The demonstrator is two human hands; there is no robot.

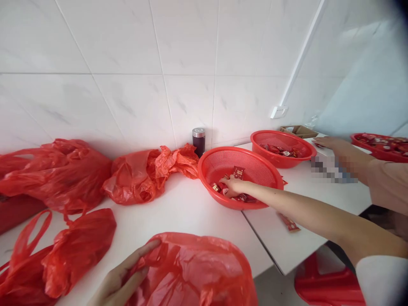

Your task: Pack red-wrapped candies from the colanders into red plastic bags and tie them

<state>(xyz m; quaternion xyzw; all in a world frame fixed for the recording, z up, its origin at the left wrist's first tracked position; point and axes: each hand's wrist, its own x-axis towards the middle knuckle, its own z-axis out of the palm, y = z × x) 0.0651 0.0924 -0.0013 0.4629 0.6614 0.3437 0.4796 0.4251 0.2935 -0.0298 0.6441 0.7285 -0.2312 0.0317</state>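
Across the white table [188, 208], the bulging red bags [73, 178] at the frame's left look already filled. At bottom centre, your left hand [123, 276] grips the rim of an open-mouthed bag [197, 272], its bottom out of view. Just right of centre, packets [239, 172] remain in the front basket [216, 163]; your right hand [233, 187] is among them, fingers curled, though I cannot tell whether it grasps one.
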